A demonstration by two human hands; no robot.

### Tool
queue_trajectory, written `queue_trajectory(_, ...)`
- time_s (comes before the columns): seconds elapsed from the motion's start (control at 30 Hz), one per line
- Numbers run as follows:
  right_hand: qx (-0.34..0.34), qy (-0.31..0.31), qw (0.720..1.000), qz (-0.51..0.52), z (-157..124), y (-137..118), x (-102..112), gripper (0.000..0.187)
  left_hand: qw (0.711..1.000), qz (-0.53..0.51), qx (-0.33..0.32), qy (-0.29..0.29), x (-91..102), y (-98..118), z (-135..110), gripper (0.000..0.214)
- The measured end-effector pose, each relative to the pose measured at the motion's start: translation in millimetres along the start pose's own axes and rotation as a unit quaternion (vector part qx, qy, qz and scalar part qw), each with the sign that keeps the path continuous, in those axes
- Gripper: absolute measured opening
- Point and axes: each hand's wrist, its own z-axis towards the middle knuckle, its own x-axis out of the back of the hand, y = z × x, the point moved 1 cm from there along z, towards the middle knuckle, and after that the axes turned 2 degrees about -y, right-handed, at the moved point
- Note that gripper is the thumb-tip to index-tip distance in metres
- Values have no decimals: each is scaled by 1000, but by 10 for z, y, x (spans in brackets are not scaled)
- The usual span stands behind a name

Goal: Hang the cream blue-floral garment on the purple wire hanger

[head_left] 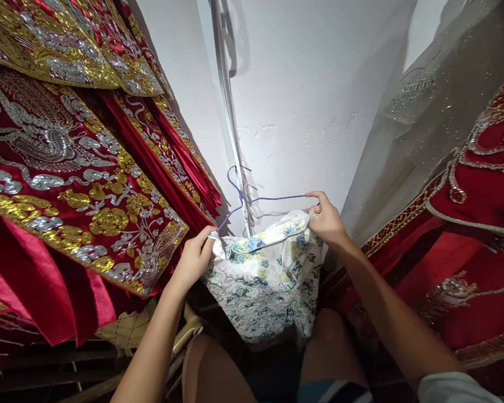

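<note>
With my left hand (195, 254) and right hand (325, 219) I pinched the top corners of the floral garment (264, 280), holding its edge taut and level where the purple wire hanger (256, 198) seemingly slipped inside.

Carrier is the purple wire hanger (277, 197) at frame centre, hook at 12 o'clock against a metal strip (231, 112) on the white wall (311, 84); can't tell if it's hooked on. The floral garment (264, 274) is draped on it and hangs toward 6. The left hand (195, 257) pinches the garment's edge at 9, the right hand (325, 218) at 3 with its forefinger on the wire. At 7 o'clock, dark wooden slats (67, 358) carry a gold quilted cloth (130, 327). Floor too dark to read.
</note>
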Motion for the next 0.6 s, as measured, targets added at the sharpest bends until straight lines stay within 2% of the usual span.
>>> queue_trajectory(0.07,1,1,1000,-19,34,36,-12,86,1000,1,-4,-4,-2,11,-3,39)
queue_trajectory(0.1,0,-6,1000,-29,54,56,-19,84,1000,4,-5,-2,2,11,-4,38)
queue_trajectory(0.23,5,-60,998,-31,77,54,27,47,999,12,12,31,76,-71,-18,34)
queue_trajectory(0.33,-13,-188,982,-12,11,-85,209,17,995,-8,46,89,188,-216,-60,29)
queue_trajectory(0.37,-16,-237,971,-9,-10,-151,300,16,993,-11,58,102,226,-266,-79,29)
queue_trajectory(0.43,-9,-319,948,-2,-20,-277,493,28,991,-11,70,116,285,-351,-114,32)
queue_trajectory(0.5,-5,-380,925,19,18,-358,634,36,990,-13,70,124,308,-408,-137,36)
queue_trajectory(0.57,-22,-414,908,65,72,-365,644,40,989,-26,64,134,284,-441,-144,34)
queue_trajectory(0.6,-36,-406,908,95,91,-344,587,42,988,-35,62,139,252,-454,-142,33)
